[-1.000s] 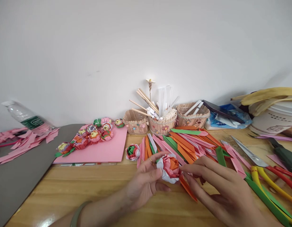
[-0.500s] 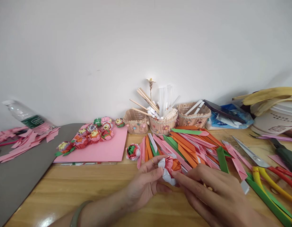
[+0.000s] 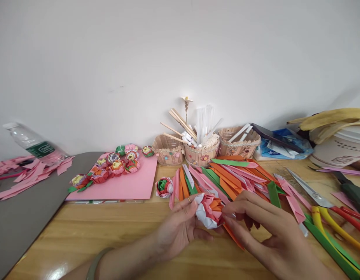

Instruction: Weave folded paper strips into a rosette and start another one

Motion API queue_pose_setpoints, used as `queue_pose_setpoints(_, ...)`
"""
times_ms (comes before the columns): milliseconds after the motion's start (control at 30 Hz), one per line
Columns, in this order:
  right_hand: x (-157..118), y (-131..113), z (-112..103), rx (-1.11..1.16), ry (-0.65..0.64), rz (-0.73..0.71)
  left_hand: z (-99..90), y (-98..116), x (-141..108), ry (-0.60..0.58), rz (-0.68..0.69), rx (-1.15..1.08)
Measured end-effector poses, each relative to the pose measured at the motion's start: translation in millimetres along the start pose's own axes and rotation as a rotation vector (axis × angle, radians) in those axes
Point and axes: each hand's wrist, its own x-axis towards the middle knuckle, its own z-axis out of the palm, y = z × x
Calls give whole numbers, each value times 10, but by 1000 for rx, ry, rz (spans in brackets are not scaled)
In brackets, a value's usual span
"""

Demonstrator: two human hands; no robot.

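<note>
Spotter: What have you got in hand?

Operator: My left hand (image 3: 178, 224) is half curled around the flower (image 3: 209, 213), thumb on its left edge and fingers underneath. My right hand (image 3: 269, 229) is nearly closed, thumb and forefinger pinching the flower's right edge. How firmly, I can't tell. The flower sits between both hands, just above the near tabletop (image 3: 116, 229), tilted, with its pink and orange centre showing inside white outer petals.

Spotter: What worries you most?

Operator: Crushing it. It's folded paper, I'd judge, so too hard a squeeze from my left thumb could crease the white petals. A sharp tug on the right could pull a layer loose, since I can't see what fastens it.

Spotter: And around the hands?

Operator: The strips (image 3: 228, 177) lie loose just beyond, and an orange one (image 3: 234, 238) pokes out by my right fingers. A careless sweep could snag it and scatter the heap. Farther right are the scissors (image 3: 321, 199), blades pointing far and left; a stray forearm could knock them.

Spotter: Left side?

Operator: A spare flower (image 3: 164, 188) rests by the strips. It's round, so a nudge might roll it. The pink sheet (image 3: 146, 181) with its bunch (image 3: 117, 167) seems safer, well apart from me.
</note>
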Motion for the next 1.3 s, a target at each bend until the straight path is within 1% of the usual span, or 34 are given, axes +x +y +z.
queue_pose_setpoints(67, 0, -4, 0, 10, -6, -18, -5, -13, 2, 5, -5, 12)
queue_pose_setpoints(133, 3, -10, 4, 38, -25, 0, -13, -28, 7, 6, -7, 30)
queue_pose_setpoints(267, 10, -2, 31, 96, -71, 115, -7, -35, 12, 34, 6, 75)
queue_pose_setpoints(400, 21, 5, 47, 119, -47, 205, 18, -7, -4, 21, 53, 69)
queue_pose_setpoints(500, 42, -14, 31, 165, -65, 224, 30, 3, -20, 24, 66, 97)
queue_pose_setpoints(633, 56, -12, 18, 209, -116, 263, 48, 4, -26, 95, 107, 130)
queue_pose_setpoints(800, 34, 37, 46, 234, -138, 315, 57, 5, -17, 156, 180, 185)
queue_pose_setpoints(900, 35, 50, 63, 260, -150, 348, 47, -2, -14, 155, 192, 197)
queue_pose_setpoints(967, 38, 56, 76, 258, -149, 346, 40, -10, -11, 158, 197, 200)
queue_pose_setpoints(1167, 13, 70, 114, 175, -207, 348, 22, -28, 6, 151, 242, 222)
queue_pose_setpoints(1300, 11, 83, 115, 249, -227, 387, -9, -38, 24, 141, 249, 240)
